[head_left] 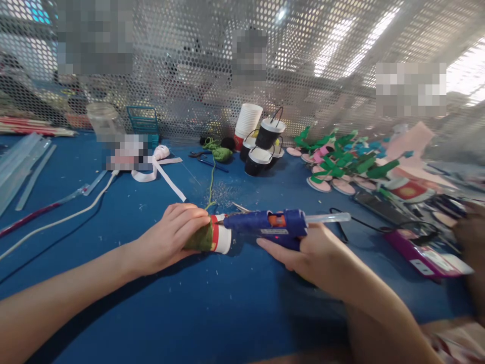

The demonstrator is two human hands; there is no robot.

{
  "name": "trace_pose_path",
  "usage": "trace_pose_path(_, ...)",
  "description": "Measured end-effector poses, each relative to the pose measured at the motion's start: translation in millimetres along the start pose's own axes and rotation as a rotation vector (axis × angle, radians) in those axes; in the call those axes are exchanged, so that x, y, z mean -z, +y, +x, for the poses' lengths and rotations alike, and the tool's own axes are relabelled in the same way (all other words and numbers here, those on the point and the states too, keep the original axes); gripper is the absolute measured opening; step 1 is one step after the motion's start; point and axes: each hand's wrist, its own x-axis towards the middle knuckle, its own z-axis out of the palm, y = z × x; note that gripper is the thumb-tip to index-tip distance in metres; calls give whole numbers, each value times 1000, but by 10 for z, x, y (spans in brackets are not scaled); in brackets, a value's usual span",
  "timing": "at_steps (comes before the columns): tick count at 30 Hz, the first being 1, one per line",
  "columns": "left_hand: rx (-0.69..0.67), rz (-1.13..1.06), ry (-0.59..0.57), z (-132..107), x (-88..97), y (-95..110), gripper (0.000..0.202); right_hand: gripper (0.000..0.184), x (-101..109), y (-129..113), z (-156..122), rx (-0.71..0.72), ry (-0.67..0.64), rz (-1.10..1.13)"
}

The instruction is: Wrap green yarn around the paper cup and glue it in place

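My left hand [178, 232] is closed around a paper cup [223, 239] that lies on its side, its white and red end facing right. Green yarn is wrapped round part of the cup, and a strand [212, 184] runs back to a green yarn ball [222, 154]. In my right hand [306, 255] is a blue hot glue gun [261, 222], with a clear glue stick [329, 218] poking out of its rear. The gun's nozzle points left at the cup's side, close to the yarn edge; whether it touches is hard to tell.
White ribbon [161, 152] lies at back left, near clear glue sticks [26, 167]. Stacked white cups [248, 121] and black buckets [270, 134] stand behind. Green-leaved craft pieces [341, 164] crowd the right, beside a purple box [413, 255]. Another person's hand [470, 227] is at far right.
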Motion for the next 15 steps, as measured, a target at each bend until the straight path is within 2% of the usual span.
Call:
trace_pose_path(7, -9, 20, 2, 14, 4, 6, 39, 24, -1, 19, -6, 42, 4, -10)
trace_pose_path(11, -22, 32, -7, 12, 15, 20, 41, 31, 17, 16, 18, 92, -4, -58)
trace_pose_path(15, -31, 49, -1, 15, 22, 24, 38, 24, 35, 17, 20, 15, -46, 10)
